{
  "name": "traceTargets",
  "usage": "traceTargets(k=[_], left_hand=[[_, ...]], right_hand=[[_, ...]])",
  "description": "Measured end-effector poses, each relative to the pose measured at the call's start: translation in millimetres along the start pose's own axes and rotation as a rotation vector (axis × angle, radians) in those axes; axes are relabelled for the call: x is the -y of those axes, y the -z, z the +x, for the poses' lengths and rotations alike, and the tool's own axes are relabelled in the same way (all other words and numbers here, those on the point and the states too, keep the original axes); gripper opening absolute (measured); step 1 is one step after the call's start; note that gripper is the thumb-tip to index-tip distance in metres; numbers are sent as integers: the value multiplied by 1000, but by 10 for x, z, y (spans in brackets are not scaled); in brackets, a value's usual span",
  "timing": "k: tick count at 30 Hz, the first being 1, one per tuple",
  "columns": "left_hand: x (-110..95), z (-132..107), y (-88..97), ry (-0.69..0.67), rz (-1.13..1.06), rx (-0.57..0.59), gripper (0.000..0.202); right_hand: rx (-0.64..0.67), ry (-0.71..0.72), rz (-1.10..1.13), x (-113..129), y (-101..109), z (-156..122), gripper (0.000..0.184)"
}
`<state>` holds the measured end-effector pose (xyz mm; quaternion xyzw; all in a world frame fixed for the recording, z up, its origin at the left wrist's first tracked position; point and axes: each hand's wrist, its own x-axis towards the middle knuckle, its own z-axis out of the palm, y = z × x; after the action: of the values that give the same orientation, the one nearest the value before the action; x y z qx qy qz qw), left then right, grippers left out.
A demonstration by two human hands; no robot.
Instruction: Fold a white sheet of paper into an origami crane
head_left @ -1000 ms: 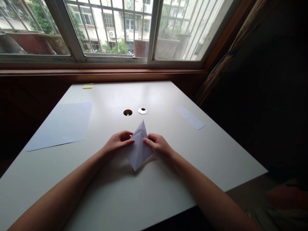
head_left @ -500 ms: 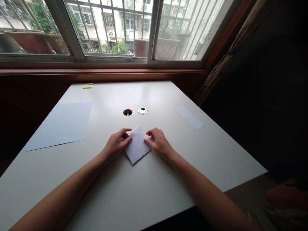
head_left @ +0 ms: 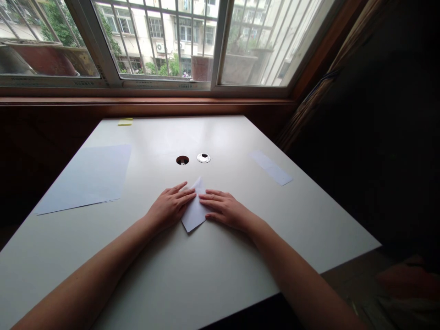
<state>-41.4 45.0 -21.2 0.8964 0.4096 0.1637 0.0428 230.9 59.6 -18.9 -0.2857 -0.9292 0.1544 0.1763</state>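
Observation:
A small folded white paper point(head_left: 193, 215), diamond-shaped with a point toward me, lies flat on the white table point(head_left: 220, 256). My left hand point(head_left: 169, 205) rests flat on its left half, fingers stretched out and pressing down. My right hand point(head_left: 223, 209) lies flat on its right half, fingers also extended. The fingertips of both hands nearly meet over the paper's middle. Only the near tip and the far tip of the paper show between and beyond the hands.
A stack of white sheets point(head_left: 87, 178) lies at the left of the table. A paper strip point(head_left: 271, 167) lies at the right. A cable hole point(head_left: 182, 160) and its round cap point(head_left: 204, 158) sit behind the hands. Yellow sticky notes point(head_left: 125, 122) are by the far edge, below the window.
The folded paper, held up and pinched a second ago, has been laid flat on the table. Both hands have opened and now press down on it.

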Motion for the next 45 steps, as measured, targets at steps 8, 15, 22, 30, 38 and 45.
traceTargets(k=[8,15,22,30,38,45], left_hand=[[-44,-3,43,-24,55,-15,43],[23,-23,-2,-56,-34,-64,40],[29,-4,-10,75,54,-4,55],[63,60,-20,158,116,-4,56],[181,57,-114,239,147,-90,57],[245,58,-62,263,129,-192,49]], right_hand=[[-37,-64,-51,33,38,-46,41],[-42,-21,18,31,42,-36,41],[2,10,11,15,48,-32,53],[16,6,4,38,60,-17,50],[37,-1,8,73,78,-26,53],[58,-8,17,82,69,-38,53]])
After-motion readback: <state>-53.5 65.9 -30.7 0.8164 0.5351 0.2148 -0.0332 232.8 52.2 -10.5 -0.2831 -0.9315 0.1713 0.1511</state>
